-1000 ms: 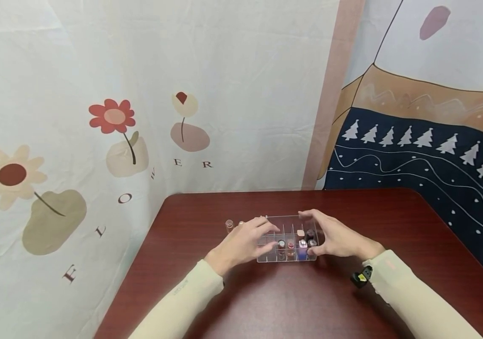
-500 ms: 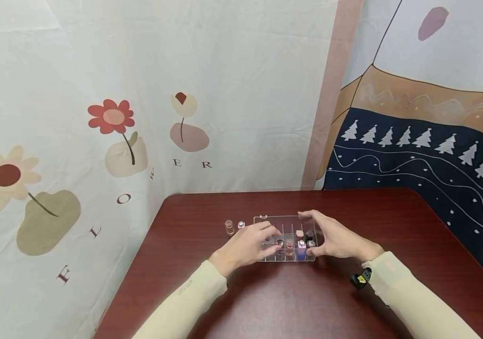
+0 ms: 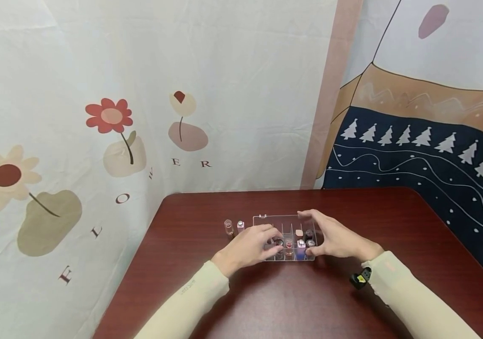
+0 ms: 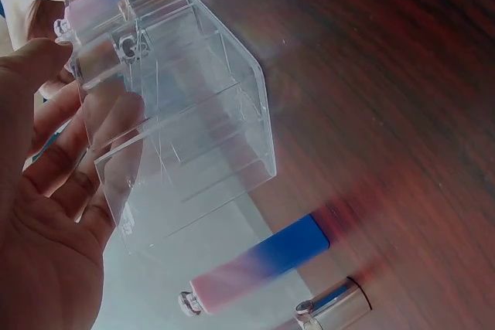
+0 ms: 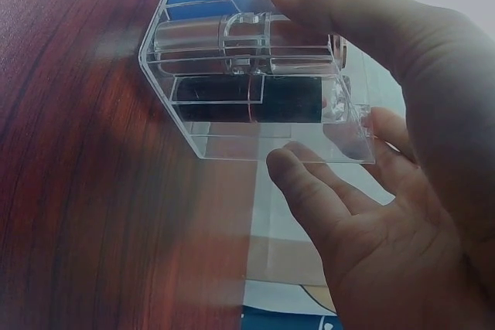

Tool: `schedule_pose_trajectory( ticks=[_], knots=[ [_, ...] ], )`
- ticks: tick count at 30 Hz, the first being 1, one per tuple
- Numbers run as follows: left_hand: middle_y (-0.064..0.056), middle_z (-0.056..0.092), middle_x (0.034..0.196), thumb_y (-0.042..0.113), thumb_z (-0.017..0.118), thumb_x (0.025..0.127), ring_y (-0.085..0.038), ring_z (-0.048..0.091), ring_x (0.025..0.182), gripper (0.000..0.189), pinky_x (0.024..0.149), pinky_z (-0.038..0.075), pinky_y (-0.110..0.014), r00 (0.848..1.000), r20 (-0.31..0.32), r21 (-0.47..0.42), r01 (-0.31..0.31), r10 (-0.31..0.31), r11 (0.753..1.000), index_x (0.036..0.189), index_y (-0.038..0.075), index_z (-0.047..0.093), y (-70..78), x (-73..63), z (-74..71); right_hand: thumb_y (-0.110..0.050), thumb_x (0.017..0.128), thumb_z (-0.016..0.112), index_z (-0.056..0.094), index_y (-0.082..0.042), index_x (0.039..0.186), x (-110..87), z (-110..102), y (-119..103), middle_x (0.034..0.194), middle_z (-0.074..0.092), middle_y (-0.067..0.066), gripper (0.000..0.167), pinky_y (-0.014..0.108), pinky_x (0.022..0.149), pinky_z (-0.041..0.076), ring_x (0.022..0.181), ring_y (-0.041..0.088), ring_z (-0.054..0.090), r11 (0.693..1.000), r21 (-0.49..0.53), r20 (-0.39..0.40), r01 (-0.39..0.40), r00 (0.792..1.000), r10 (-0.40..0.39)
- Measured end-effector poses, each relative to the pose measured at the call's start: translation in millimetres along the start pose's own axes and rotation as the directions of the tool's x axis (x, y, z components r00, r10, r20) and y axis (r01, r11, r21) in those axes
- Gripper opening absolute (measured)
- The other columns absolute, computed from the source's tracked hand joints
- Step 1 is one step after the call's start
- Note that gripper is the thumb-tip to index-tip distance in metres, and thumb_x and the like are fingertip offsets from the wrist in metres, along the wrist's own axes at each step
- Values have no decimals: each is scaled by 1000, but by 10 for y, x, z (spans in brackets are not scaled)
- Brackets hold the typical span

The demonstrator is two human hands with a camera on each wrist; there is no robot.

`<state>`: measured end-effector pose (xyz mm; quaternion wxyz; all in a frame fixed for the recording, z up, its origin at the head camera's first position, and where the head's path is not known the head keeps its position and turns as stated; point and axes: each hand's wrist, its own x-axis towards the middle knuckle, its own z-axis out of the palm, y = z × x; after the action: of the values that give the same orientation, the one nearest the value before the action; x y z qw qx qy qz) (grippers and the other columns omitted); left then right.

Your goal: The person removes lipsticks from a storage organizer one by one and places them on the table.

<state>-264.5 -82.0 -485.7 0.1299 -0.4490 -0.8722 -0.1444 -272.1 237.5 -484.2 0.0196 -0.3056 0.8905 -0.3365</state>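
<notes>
A clear acrylic organizer [image 4: 209, 113] with divided compartments stands on the table, holding several lipstick tubes. My right hand [image 3: 341, 238] grips its right end, thumb at the front and fingers behind. Near the middle of the front row, my left hand [image 3: 245, 247] pinches the top of a round lipstick tube [image 3: 279, 253] between thumb and curled fingers. To the right are a red-topped tube [image 3: 289, 248] and a pink-and-blue square tube [image 3: 301, 250]. A dark tube [image 5: 247, 100] fills an end compartment in the right wrist view. My left fingers partly hide the left compartments.
Left of the organizer, a clear round tube [image 3: 229, 227] and another pink-and-blue square tube [image 4: 263, 260] stand on the dark red table [image 3: 284, 301]. A printed cloth [image 3: 241, 94] hangs behind the table.
My left hand has moved slightly right and its fingers have closed around the top of the round lipstick tube. My right hand has kept its grip on the organizer, which shifted slightly left.
</notes>
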Motion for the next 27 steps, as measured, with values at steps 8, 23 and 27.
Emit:
schedule_pose_trajectory(
  ticks=[8, 23, 27],
  knots=[
    [6, 82, 116, 32, 83, 111, -10, 79, 95, 19, 91, 68, -28, 1000, 14, -26, 21, -20, 999, 125, 20, 82, 1, 3, 7, -15, 85, 104, 48, -6, 168, 13, 1, 6, 160, 68, 21, 101, 57, 113, 65, 137, 34, 76, 999, 11, -7, 31, 999, -31],
    [6, 83, 116, 32, 81, 112, -11, 79, 96, 18, 91, 67, -27, 998, 28, -42, 50, -49, 998, 125, 19, 82, 0, 7, 19, -21, 87, 104, 47, -13, 170, -14, -1, -7, 163, 66, 20, 101, 64, 117, 61, 139, 37, 74, 1000, -3, -1, 4, 1000, -4],
    [5, 82, 117, 32, 80, 113, -12, 79, 96, 19, 91, 67, -27, 998, 29, -49, 49, -48, 998, 125, 18, 82, 0, 13, 17, -20, 87, 104, 47, -13, 170, -15, 0, -6, 162, 67, 19, 101, 64, 117, 62, 139, 35, 74, 1000, -1, -3, 4, 1000, -4]
  ],
)
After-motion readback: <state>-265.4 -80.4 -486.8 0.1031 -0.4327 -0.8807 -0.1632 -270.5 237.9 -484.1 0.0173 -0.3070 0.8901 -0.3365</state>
